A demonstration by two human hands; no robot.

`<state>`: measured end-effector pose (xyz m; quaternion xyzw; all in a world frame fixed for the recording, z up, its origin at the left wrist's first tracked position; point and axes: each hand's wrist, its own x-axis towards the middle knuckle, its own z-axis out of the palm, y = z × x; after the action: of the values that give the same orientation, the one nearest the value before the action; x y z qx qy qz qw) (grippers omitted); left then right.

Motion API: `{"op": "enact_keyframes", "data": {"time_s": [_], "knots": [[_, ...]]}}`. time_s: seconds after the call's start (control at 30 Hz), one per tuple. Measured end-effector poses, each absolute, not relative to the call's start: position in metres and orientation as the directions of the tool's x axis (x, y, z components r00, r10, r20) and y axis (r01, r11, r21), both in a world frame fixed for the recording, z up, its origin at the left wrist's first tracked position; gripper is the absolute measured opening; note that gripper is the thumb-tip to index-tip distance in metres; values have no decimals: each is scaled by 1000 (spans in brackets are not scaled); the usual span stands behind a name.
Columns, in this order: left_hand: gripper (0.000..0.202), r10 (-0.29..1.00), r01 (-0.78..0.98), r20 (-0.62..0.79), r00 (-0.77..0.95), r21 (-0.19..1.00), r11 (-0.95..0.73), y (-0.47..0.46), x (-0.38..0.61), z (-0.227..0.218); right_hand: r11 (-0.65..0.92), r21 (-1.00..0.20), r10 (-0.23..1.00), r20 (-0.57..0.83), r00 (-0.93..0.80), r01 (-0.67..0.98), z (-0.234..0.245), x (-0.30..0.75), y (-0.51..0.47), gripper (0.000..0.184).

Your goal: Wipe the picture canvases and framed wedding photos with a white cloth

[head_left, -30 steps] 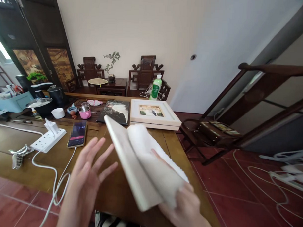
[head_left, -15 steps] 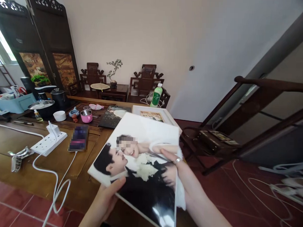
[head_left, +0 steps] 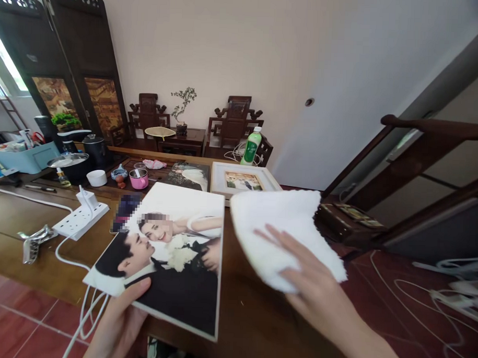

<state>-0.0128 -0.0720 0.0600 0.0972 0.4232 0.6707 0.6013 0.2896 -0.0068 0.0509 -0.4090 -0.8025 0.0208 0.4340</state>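
A large wedding photo panel lies face up, tilted over the near edge of the wooden table. My left hand grips its near-left edge, thumb on top. My right hand is to the right of the panel, with a white fluffy cloth draped over its extended fingers. The cloth is clear of the panel and hangs above the table's right end.
Behind lie a white framed photo, a dark photo print, a pink cup, a phone and a white power strip with cables. A green bottle stands at the back. A dark wooden chair is at the right.
The photo panel was turned from its white back to face up and lowered to the left. My left hand took its near edge. My right hand came off it, carrying the cloth to the right.
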Motion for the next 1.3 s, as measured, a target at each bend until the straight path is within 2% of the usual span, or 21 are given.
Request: {"op": "enact_keyframes", "data": {"time_s": [0.07,0.1,0.17,0.3,0.37,0.4,0.47,0.57,0.73,0.83,1.03,1.17,1.3], "knots": [[56,864,-697,-387,-322,714,61,-72,-15,61,764,-231,625,500,-600,603,51,285,-18,10],[56,855,-686,-390,-341,726,57,-72,-16,60,784,-207,613,405,-678,585,54,280,-23,5],[52,841,-666,-391,-373,745,51,-72,-19,59,798,-235,603,305,-737,555,67,268,-24,16],[47,827,-635,-394,-401,770,60,-72,-23,59,754,-342,656,353,-667,561,102,239,18,25],[46,831,-628,-400,-386,774,81,-73,-24,58,738,-232,666,402,-628,634,109,220,60,19],[45,835,-624,-403,-374,776,94,-73,-23,56,726,-126,661,401,-634,677,108,210,83,18],[43,839,-614,-412,-355,780,123,-73,-23,53,679,104,674,302,-674,726,101,189,128,24],[43,830,-616,-439,-344,772,153,-73,-22,49,679,190,676,214,-705,709,83,160,180,31],[52,806,-631,-482,-342,754,183,-71,-23,48,662,242,718,67,-693,709,60,131,223,45],[58,805,-639,-484,-344,749,177,-68,-26,48,656,266,733,-2,-680,707,52,125,237,46],[60,807,-660,-490,-330,731,174,-59,-28,50,710,340,660,-13,-752,617,46,123,242,34],[59,828,-644,-461,-320,747,167,-49,-25,52,720,382,611,49,-790,580,49,125,236,39],[50,844,-605,-444,-302,773,190,-31,-26,54,700,390,593,149,-791,598,62,130,240,36]]}}
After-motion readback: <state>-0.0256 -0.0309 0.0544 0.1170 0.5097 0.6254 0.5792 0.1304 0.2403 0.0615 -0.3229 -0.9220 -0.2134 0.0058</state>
